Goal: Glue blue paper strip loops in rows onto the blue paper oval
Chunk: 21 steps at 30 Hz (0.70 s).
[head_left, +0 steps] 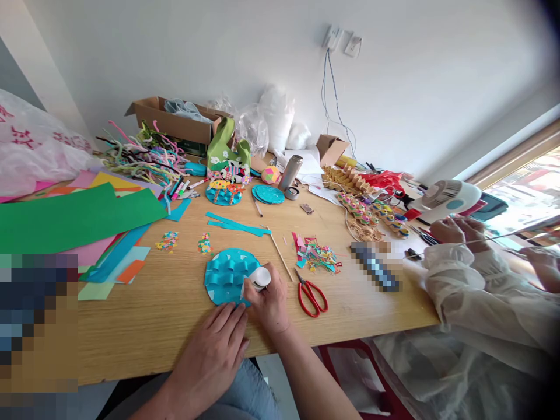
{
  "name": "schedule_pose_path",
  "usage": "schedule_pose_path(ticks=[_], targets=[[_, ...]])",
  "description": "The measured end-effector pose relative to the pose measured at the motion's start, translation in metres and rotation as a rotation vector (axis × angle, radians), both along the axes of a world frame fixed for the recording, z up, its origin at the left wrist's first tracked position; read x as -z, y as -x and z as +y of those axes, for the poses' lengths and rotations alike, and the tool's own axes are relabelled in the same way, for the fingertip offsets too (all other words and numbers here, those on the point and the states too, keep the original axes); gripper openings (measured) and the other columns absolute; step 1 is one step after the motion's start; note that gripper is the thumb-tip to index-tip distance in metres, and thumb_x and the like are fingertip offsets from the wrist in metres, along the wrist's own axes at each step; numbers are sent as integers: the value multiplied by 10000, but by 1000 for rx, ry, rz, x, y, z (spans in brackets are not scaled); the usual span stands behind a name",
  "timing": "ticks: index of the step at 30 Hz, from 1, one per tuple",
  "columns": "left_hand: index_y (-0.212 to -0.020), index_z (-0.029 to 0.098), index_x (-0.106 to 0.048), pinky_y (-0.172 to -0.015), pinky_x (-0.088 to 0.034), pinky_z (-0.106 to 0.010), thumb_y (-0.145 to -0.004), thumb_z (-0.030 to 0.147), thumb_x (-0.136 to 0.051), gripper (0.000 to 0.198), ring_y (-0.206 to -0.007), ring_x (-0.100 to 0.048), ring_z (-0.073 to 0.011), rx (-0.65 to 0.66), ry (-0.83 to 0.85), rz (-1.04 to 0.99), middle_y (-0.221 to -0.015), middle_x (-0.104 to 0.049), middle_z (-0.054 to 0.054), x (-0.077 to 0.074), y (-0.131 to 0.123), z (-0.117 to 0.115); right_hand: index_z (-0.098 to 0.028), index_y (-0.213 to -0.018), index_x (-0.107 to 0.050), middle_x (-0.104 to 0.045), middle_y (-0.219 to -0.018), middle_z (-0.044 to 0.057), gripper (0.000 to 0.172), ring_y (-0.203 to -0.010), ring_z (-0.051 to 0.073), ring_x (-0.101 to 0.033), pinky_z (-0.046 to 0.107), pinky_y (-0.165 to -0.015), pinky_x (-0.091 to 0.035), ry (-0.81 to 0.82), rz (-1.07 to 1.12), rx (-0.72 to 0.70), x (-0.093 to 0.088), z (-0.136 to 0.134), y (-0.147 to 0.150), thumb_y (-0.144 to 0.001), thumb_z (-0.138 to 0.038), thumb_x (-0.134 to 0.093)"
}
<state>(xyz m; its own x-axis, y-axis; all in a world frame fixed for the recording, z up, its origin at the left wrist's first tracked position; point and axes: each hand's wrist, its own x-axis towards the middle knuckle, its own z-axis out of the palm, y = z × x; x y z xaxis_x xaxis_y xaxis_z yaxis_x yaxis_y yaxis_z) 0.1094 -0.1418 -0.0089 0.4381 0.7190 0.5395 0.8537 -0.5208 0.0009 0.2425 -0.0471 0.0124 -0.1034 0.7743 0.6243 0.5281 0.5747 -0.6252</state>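
Note:
A round blue foam disc lies on the table in front of me, with raised curled strips across it and white patches along its rim. My left hand rests flat with its fingertips at the disc's near edge. My right hand is wrapped round a small white bottle, tipped over the disc's right side; its tip is hidden. Red-handled scissors lie just right of my right hand. A thin wooden stick and blue strips are beyond the disc.
Paper scraps and small confetti piles lie around. Coloured sheets and pipe cleaners cover the left. A steel flask stands behind. At right, a co-worker's hands hold a thin strand near a white fan.

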Motion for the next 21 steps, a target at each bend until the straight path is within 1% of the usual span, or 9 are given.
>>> schedule_pose_path(ticks=[14,17,21], targets=[[-1190,131,-646,-1029,-394,-394,-964,291,-456,336,-1137,-609,-233,4,11,-10,-1229,-694,-76,2,0,0,-242,-745,-410,-479,-611,-62,222,-513,103,-433,208,-488,-341,-57,-20,37,0,3,0,-843,-344,-581],[-1193,142,-645,-1026,-404,-395,-965,297,-459,332,-1142,-607,-231,8,22,-10,-1235,-691,-76,3,1,0,-244,-735,-405,-483,-612,-59,225,-516,106,-436,212,-487,-342,-45,-10,69,0,2,0,-828,-344,-584],[-1194,135,-643,-1028,-402,-401,-968,301,-455,338,-1149,-601,-238,6,21,-17,-1241,-686,-87,4,0,0,-244,-721,-397,-462,-601,-66,242,-504,99,-422,208,-477,-336,10,23,64,1,1,-1,-810,-339,-602]])
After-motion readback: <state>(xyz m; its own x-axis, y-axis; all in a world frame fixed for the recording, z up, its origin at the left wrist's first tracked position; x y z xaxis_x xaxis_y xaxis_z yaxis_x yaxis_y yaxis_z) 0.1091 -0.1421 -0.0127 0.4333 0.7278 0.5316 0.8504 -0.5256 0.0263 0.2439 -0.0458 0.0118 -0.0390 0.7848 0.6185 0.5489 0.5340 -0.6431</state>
